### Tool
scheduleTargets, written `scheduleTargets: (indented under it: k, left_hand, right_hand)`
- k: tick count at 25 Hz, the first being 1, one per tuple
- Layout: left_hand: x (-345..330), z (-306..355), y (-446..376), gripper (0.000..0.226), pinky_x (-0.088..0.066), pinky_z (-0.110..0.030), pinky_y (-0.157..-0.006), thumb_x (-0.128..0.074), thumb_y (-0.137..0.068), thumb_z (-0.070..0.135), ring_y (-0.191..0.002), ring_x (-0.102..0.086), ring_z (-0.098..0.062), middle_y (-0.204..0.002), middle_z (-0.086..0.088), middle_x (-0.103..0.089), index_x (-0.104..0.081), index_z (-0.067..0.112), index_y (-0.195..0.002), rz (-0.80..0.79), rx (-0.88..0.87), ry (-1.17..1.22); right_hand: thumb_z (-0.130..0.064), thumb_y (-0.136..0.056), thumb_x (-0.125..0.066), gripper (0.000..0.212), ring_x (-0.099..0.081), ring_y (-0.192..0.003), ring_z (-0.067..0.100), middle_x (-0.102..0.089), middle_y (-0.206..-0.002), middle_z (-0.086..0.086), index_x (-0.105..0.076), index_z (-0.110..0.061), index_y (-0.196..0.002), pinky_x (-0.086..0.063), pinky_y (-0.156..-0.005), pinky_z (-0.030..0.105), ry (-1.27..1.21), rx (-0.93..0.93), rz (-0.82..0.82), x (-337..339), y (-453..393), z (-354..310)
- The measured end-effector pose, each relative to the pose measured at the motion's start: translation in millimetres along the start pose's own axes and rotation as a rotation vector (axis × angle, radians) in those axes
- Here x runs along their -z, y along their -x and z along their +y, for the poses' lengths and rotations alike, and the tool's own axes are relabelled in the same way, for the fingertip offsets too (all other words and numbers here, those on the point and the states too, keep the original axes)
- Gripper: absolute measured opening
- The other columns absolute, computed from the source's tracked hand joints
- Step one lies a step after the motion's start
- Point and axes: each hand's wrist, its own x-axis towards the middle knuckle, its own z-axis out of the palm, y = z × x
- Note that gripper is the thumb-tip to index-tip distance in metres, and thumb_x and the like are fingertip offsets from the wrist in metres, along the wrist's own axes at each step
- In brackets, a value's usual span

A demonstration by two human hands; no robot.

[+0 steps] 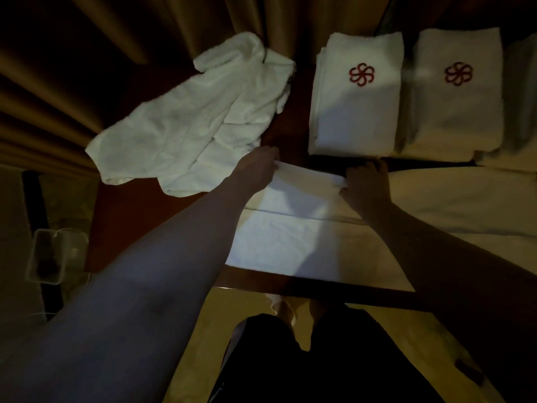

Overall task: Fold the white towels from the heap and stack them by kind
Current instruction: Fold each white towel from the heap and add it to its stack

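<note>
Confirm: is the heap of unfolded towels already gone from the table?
No, a crumpled white heap lies on the table, left of the two folded stacks with red logos.

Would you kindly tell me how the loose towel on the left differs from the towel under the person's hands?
The loose towel lies crumpled and unfolded; the towel in hand lies flat with a straight fold. No hand touches the loose towel; the left hand and right hand pinch the other's far edge. Both are white.

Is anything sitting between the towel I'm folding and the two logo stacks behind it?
Nothing visible: only a bare strip of table separates the towel from the stacks.
</note>
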Motion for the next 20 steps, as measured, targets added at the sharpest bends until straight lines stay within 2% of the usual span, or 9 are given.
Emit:
scheduleTargets:
  k: [5,10,16,18,20]
  left_hand:
    - [15.3,5.5,35.3,0.012,-0.044,-0.036,-0.077,-0.06,-0.086,0.018,-0.102,-0.055,-0.027,-0.103,-0.01,-0.063,-0.062,0.01,-0.095,0.059,-0.037,-0.008]
    - [15.9,8.8,80.9,0.014,-0.044,-0.034,-0.076,-0.061,-0.087,0.025,-0.1,-0.056,-0.026,-0.101,-0.007,-0.063,-0.063,0.014,-0.096,0.039,-0.029,-0.055]
    - [-26.6,3.9,145.2,0.011,-0.045,-0.038,-0.079,-0.058,-0.09,0.023,-0.102,-0.053,-0.026,-0.101,-0.006,-0.061,-0.059,0.015,-0.097,0.013,-0.054,-0.161]
    - [-48.5,-4.1,165.1,0.01,-0.048,-0.041,-0.079,-0.057,-0.092,0.02,-0.105,-0.05,-0.025,-0.102,-0.007,-0.059,-0.058,0.014,-0.099,-0.027,0.002,-0.123]
    - [-67.1,-11.2,176.6,0.011,-0.047,-0.041,-0.08,-0.054,-0.094,0.017,-0.106,-0.049,-0.026,-0.104,-0.01,-0.058,-0.058,0.01,-0.101,-0.101,0.012,-0.109]
  right_hand:
    - [-0.015,-0.066,-0.073,0.019,-0.061,-0.081,0.033,-0.065,-0.076,0.013,-0.06,-0.009,-0.079,-0.043,-0.08,0.039,0.024,-0.07,0.022,6.3,32.5,-5.7]
    - [-0.011,-0.06,-0.074,0.024,-0.059,-0.082,0.035,-0.064,-0.076,0.014,-0.06,-0.008,-0.079,-0.043,-0.081,0.041,0.006,-0.152,0.098,8.0,77.4,-22.7]
    - [-0.01,-0.052,-0.08,0.031,-0.059,-0.075,0.036,-0.062,-0.072,0.016,-0.063,-0.004,-0.077,-0.047,-0.074,0.043,0.044,-0.163,0.111,-19.2,136.5,-40.2]
    - [-0.011,-0.055,-0.08,0.03,-0.059,-0.079,0.036,-0.063,-0.075,0.017,-0.064,-0.003,-0.079,-0.047,-0.079,0.044,0.05,-0.152,0.058,-32.8,148.0,-45.1]
    - [-0.014,-0.067,-0.073,0.025,-0.057,-0.094,0.036,-0.064,-0.089,0.015,-0.063,-0.006,-0.089,-0.038,-0.094,0.046,0.043,-0.166,-0.065,-46.1,153.7,-49.0]
